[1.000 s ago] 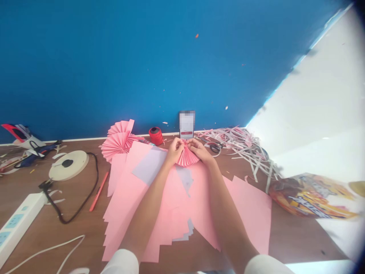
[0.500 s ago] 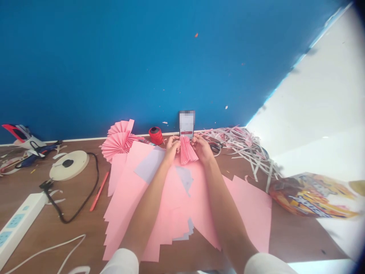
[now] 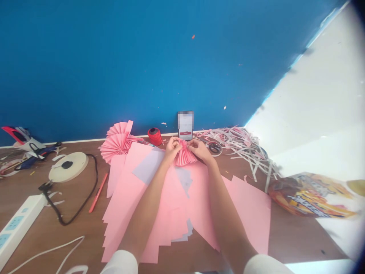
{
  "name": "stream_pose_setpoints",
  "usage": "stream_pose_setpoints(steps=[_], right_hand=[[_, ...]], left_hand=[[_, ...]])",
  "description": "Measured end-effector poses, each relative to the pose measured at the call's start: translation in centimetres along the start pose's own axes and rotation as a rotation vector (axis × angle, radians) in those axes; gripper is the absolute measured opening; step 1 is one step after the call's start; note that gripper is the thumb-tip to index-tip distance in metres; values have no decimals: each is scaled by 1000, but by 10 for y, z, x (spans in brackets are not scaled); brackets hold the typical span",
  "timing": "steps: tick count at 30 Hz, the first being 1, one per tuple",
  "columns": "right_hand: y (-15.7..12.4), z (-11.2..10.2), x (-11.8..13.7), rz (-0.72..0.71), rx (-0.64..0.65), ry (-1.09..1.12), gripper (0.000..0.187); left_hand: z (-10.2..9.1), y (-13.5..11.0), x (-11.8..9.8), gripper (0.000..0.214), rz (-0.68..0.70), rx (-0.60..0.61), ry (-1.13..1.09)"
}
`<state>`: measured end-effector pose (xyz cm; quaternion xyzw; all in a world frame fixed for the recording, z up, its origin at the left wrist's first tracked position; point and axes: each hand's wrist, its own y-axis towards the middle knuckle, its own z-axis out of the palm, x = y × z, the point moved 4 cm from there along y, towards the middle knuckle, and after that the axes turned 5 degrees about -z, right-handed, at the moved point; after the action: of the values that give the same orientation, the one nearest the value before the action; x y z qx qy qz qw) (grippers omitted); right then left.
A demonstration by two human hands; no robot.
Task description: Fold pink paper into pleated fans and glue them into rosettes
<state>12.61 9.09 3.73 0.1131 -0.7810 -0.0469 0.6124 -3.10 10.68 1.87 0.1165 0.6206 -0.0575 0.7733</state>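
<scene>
Both of my hands pinch the top of a pleated pink paper fan [image 3: 184, 156] held over a spread of pink paper sheets [image 3: 159, 198]. My left hand [image 3: 172, 148] grips its upper left corner, my right hand [image 3: 199, 149] its upper right, and the pleats flare out downward between them. Two finished pink paper fans [image 3: 117, 141] lie to the left by the blue wall.
A red thread spool [image 3: 155, 136] and a propped phone [image 3: 185, 124] stand by the wall. Scissors [image 3: 213, 147] lie by a heap of paper strips [image 3: 242, 146]. To the left are a red pen [image 3: 98, 192], tape roll [image 3: 67, 166], black cable [image 3: 85, 194], power strip [image 3: 17, 224]; a snack bag [image 3: 308, 196] lies right.
Half a second ago the pleats were pressed together into a narrow strip; now my hands have drawn close at the top and the pleats fan out again.
</scene>
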Motion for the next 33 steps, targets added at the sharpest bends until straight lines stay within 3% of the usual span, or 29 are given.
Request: stream_pose_setpoints(steps=[8, 16, 21, 25, 27, 33], right_hand=[[1, 11, -3, -57, 65, -275, 5], [2, 11, -4, -19, 18, -412, 16], [2, 12, -5, 10, -64, -409, 11], [1, 11, -5, 0, -71, -346, 9], [0, 9, -4, -38, -67, -313, 6], [-1, 10, 1, -134, -27, -261, 7]], left_hand=[[5, -1, -1, 15, 84, -41, 281], [5, -3, -1, 26, -94, 9, 22], [3, -3, 0, 27, -101, 84, 22], [0, 0, 2, 13, 23, -91, 233], [3, -1, 1, 8, 53, -120, 336], [11, -5, -4, 13, 34, -29, 442]])
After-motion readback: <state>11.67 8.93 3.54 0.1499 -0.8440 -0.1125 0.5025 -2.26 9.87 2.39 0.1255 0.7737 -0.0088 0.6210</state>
